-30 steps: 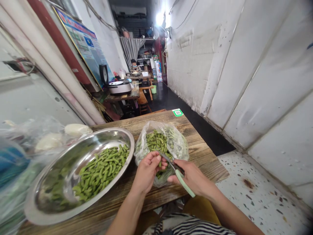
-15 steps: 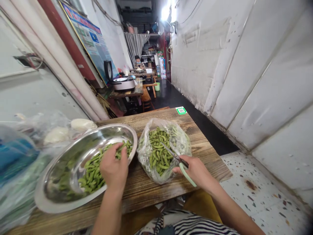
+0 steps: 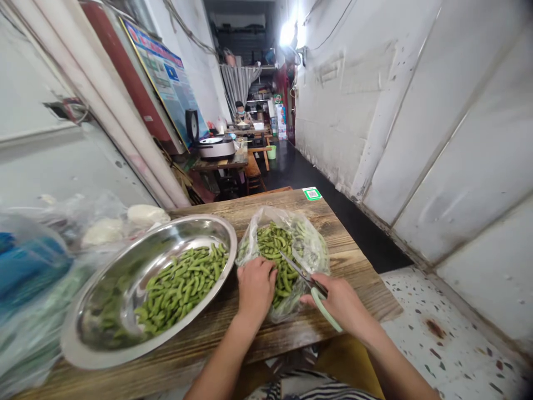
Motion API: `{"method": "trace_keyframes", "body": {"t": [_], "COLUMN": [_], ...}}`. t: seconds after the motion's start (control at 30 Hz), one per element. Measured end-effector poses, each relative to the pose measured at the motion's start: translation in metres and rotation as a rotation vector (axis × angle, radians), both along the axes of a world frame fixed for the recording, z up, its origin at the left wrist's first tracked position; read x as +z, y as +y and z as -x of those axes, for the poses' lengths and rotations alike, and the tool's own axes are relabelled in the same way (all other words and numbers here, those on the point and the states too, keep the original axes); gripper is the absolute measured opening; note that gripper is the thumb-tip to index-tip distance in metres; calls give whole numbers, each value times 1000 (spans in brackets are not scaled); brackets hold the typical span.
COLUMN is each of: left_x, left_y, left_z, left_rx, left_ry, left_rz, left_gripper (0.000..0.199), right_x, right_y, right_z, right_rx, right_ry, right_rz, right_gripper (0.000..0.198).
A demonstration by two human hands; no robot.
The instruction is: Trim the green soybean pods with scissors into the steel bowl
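Note:
My right hand [image 3: 343, 304] grips a pair of scissors [image 3: 318, 303] with pale green handles, its blades pointing up and left over a clear plastic bag [image 3: 314, 250]. Green edamame pods [image 3: 287, 278] fill the open bag. My left hand [image 3: 256, 286] is at the bag's left side, fingers bent together down among the pods; the fingertips and anything between them are hidden. To the left, a large oval steel basin [image 3: 100, 344] holds a heap of loose edamame pods [image 3: 183, 283].
The wooden table [image 3: 353, 278] carries both bag and basin. Plastic bags [image 3: 37, 278] with white and blue contents crowd its left end. A QR-code card [image 3: 312, 193] lies at the far corner. Beyond stand a rice cooker [image 3: 216, 148] on another table and a seated person [image 3: 242, 114].
My left hand has moved right, from above the pods in the basin to the pods in the bag. My right hand still holds the scissors over the bag. The view has shifted slightly.

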State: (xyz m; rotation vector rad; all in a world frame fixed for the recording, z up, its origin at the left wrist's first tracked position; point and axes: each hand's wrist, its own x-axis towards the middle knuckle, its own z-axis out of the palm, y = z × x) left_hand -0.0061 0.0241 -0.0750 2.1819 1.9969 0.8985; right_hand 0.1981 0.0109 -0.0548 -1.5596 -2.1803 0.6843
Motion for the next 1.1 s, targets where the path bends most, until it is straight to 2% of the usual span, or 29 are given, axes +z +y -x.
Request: {"method": "trace_keyframes", "body": {"t": [0.13, 0.23, 0.3, 0.43, 0.67, 0.87, 0.97, 1.1], "left_x": [0, 2, 7, 19, 23, 15, 10, 13], "left_y": [7, 6, 2, -5, -12, -12, -8, -4], "left_z": [0, -1, -2, -3, 4, 3, 1, 2], "left_rx": [-25, -4, -22, -95, -245, -208, -131, -70], "left_ry": [-386, -737, -891, -978, -966, -1007, -1133, -1491], "left_rz": [-76, 34, 123, 205, 299, 339, 343, 316], "left_gripper": [23, 28, 29, 22, 22, 22, 25, 31], "right_x": [0, 4, 6, 9, 11, 2, -2, -3], "right_y": [-2, -3, -4, -6, -9, -7, -4, -3], "right_z": [-2, -1, 0, 4, 8, 8, 7, 5], "right_rx": [-21, -29, -12, 31, 77, 88, 93, 19], "right_ry": [19, 43, 60, 93, 133, 159, 189, 171], "right_rz": [-3, -17, -33, -57, -60, -34, -22, -43], "right_gripper": [34, 36, 39, 45, 32, 30, 31, 33]}}
